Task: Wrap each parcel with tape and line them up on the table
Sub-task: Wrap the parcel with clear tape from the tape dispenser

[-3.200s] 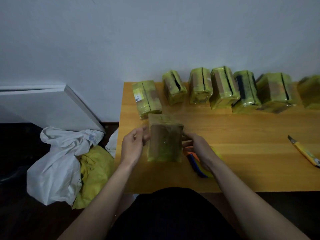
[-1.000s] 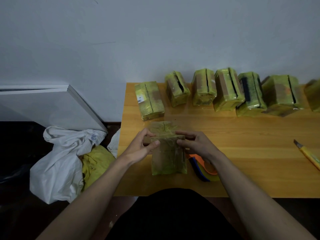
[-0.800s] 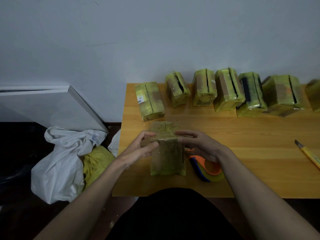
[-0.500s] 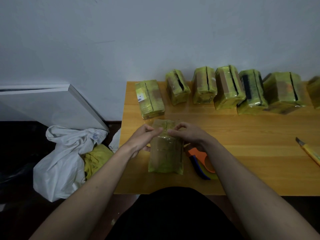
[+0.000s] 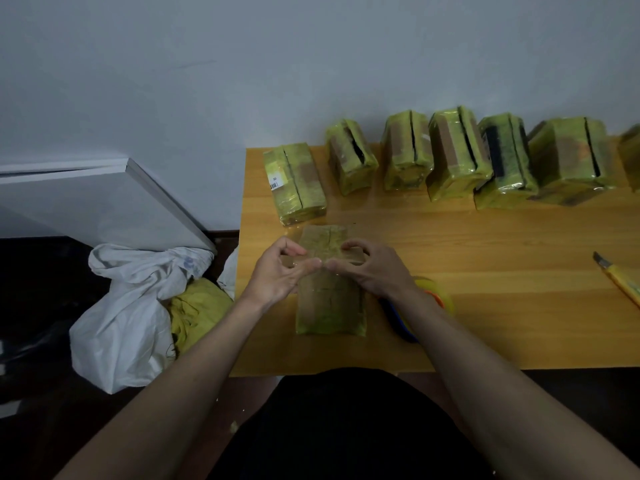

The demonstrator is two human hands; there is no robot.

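The parcel [image 5: 330,299] being worked on lies flat near the front edge of the worktop [image 5: 485,271], long side running away from the person, wrapped in glossy yellowish-green tape over brown card. Both hands meet over its far half: the left hand [image 5: 280,271] and the right hand [image 5: 367,268] have their fingers curled, thumbs nearly touching at the middle, pinching a band of clear tape across the parcel's top face.

Just right of it, partly under the right forearm, sits a tape dispenser [image 5: 415,306] in orange, blue and yellow. Further right, near the edge of view, a yellow utility knife [image 5: 620,278] lies on the wood with its blade pointing away.

Along the back of the worktop, against the wall, stands a row of finished parcels [image 5: 450,154], all in the same greenish tape, most with a dark seam down the middle. The leftmost one [image 5: 294,181] lies flatter and a little forward of the others, and carries a small white label [image 5: 274,177] with a barcode; the print is too small to read.

The worktop is warm orange-toned wood with a visible grain. The wall [image 5: 311,64] behind is plain pale grey. To the left, off the worktop, a white panel [image 5: 104,199] leans at an angle, and below it a white sack [image 5: 131,306] slumps on the dark floor with yellow cloth [image 5: 197,313] bunched against it. The light is dim.
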